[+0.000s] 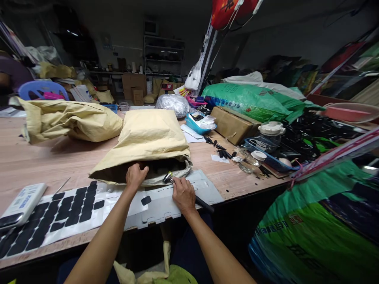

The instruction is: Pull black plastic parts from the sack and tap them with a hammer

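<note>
Device: white hard plastic, rounded corners, a dark glossy window at its near end; it lies on the patch sheet.
Patches: matt black, flat, round-cornered oblongs in slanting columns on a glossy white sheet.
Spare sack: pale yellow, creased, paper-like, lying on its side on the wood-grain table.
Left hand: at the sack's mouth, fingers curled, thumb pointing right; I cannot tell whether they pinch the cloth.
Sack: pale yellow and softly wrinkled, laid flat with its mouth toward the person; the opening gapes as a dark, wide slot, with a greyish lining showing along the lower lip at the right.
Hammer: small shiny metal head with a yellow end, black rod-like handle; the head sits by the sack's lower lip, just beyond the fingertips, and the handle slants back under the palm toward the near edge.
Right hand: fingers wrapped round the hammer, just beside the sack's right corner.
Board: smooth, pale grey, with a notched near edge, beneath the right hand.
Box: brown, oblong, behind scattered black pieces.
Jar: clear, rounded, white-lidded.
Green bag: shiny, crinkled plastic, hanging beside the table.
</note>
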Motion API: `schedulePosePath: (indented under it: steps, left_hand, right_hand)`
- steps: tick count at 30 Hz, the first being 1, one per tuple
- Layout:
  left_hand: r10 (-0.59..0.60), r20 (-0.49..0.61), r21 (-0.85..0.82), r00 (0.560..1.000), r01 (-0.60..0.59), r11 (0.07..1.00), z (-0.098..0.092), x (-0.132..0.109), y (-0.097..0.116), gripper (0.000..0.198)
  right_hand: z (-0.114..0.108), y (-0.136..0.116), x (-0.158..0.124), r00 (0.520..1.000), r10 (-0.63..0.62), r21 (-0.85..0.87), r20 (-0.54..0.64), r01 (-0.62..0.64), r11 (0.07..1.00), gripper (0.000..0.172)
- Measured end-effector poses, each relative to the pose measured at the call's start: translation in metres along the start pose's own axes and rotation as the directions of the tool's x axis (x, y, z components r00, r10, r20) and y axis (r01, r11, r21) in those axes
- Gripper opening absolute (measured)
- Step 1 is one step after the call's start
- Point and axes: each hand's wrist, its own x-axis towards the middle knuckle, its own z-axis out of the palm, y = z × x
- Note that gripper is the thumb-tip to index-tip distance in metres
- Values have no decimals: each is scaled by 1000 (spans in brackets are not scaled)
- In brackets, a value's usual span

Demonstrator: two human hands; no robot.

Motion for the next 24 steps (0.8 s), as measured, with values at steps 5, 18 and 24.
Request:
schedulePosePath:
  steps: [5,18,24]
  left_hand:
    - [291,90,-122,952,-280,952,-13,-66,-9,16]
    - [380,203,-271,903,-321,908,1,-84,-54,13]
    - [354,196,-274,914,-296,915,8,-83,-57,18]
  right_hand:
    - [0,1,0,1000,-5,24,-6,5,1000,28]
    - [-2,7,1,1000,19,136,21,-22,990,30]
    - [-21,-4,-10,999,32,439,-32,-15,899,35]
